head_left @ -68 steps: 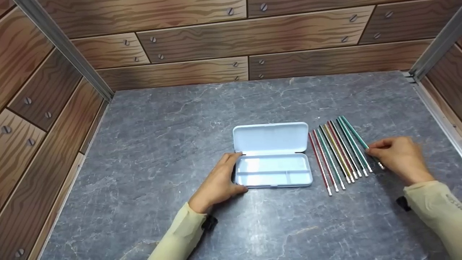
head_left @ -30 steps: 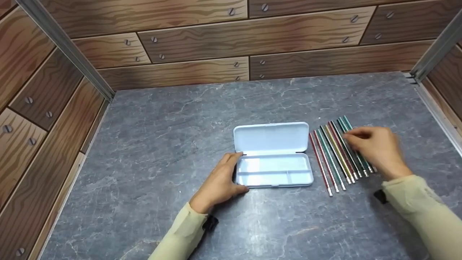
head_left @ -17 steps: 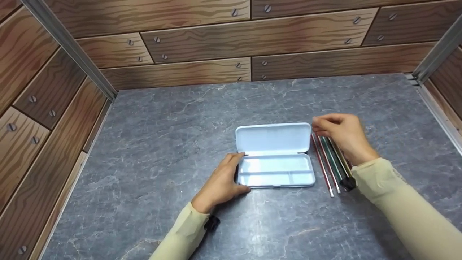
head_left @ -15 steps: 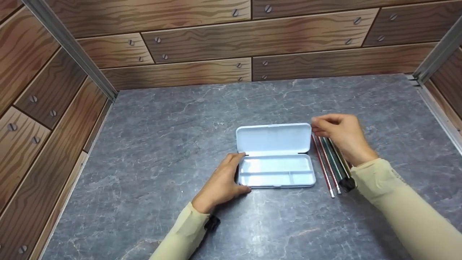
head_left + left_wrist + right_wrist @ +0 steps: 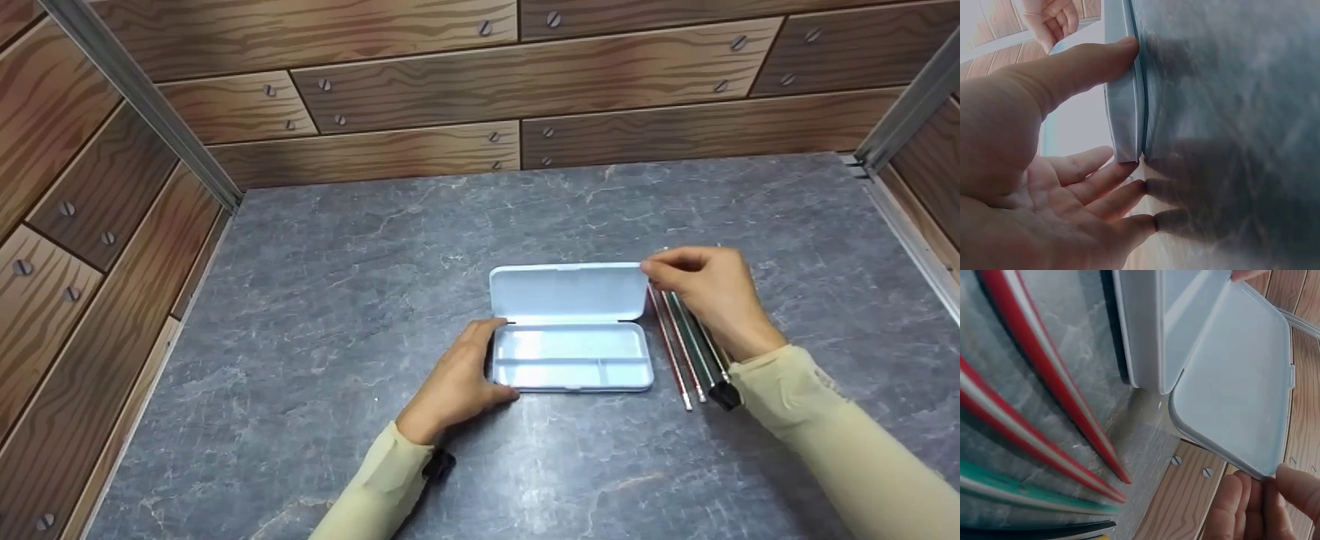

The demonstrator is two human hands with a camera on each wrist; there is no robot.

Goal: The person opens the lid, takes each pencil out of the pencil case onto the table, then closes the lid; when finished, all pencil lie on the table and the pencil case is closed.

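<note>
A pale blue pencil case (image 5: 570, 341) lies open on the table, its lid (image 5: 568, 296) standing up at the back. Its tray is split by low dividers and holds nothing. Around the case's left end, my left hand (image 5: 456, 381) grips with the thumb at the front edge and the fingers behind. My right hand (image 5: 709, 292) pinches the lid's upper right corner between thumb and fingers, seen closely in the right wrist view. Under that hand and forearm, striped pencils (image 5: 670, 351) with white ends lie in a row just right of the case; several are hidden.
The grey marbled table (image 5: 360, 270) reaches to wood-patterned walls (image 5: 405, 97) at the back and sides. Metal posts (image 5: 142, 97) stand at the corners. A dark wrist camera (image 5: 724, 395) on the right sleeve hangs over the pencils' near ends.
My right hand has left the green pencil at the row's right end, moved left over the pencils and taken the lid's corner. The lid has tipped slightly forward. My left hand stays put.
</note>
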